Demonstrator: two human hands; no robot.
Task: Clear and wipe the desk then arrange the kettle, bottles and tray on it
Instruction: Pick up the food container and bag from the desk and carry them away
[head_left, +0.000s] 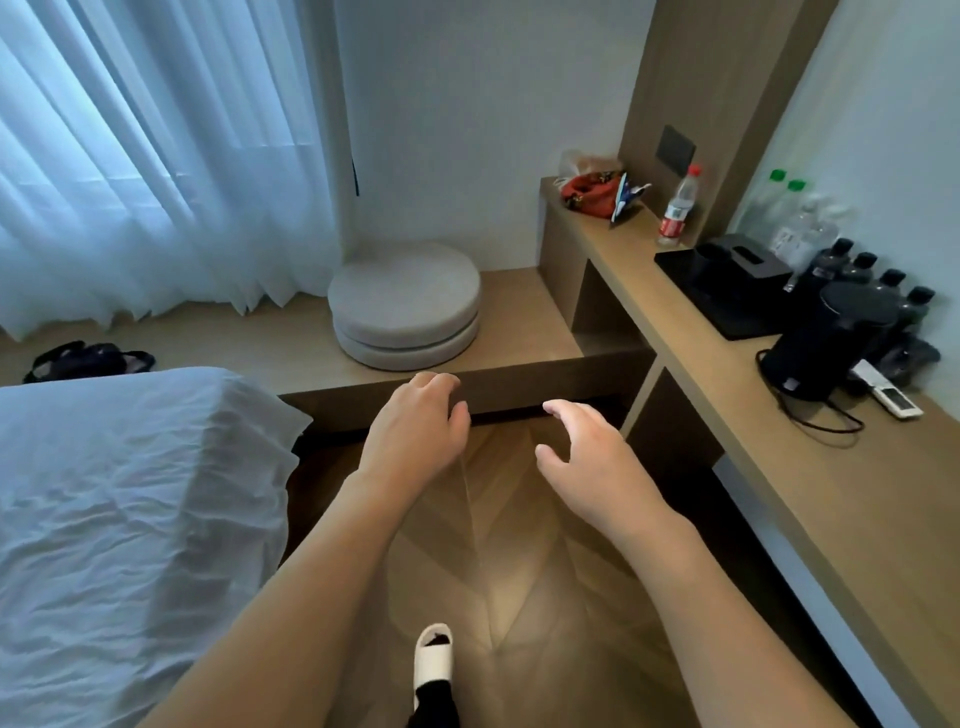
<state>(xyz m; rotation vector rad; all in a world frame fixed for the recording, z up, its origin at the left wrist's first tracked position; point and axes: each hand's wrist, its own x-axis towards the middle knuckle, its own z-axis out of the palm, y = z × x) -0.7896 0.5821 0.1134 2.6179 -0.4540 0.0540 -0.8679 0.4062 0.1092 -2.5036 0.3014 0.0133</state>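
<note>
Both hands are held out over the floor (498, 571), holding nothing. Left hand (415, 426) has loosely curled fingers; right hand (587, 452) is spread wide, fingers relaxed. The surface (727, 374) runs along the 2 o'clock side. On it: kettle (826, 343) at 3 o'clock, corded, upright; black tray (727, 301) just beyond it, carrying a tissue box (748, 260); dark-capped bottles (878, 280) behind the kettle against the wall; a red-labelled bottle (678, 208) at 1 o'clock; a remote (888, 395) beside the kettle. Bed (130, 519) at 9 o'clock.
</note>
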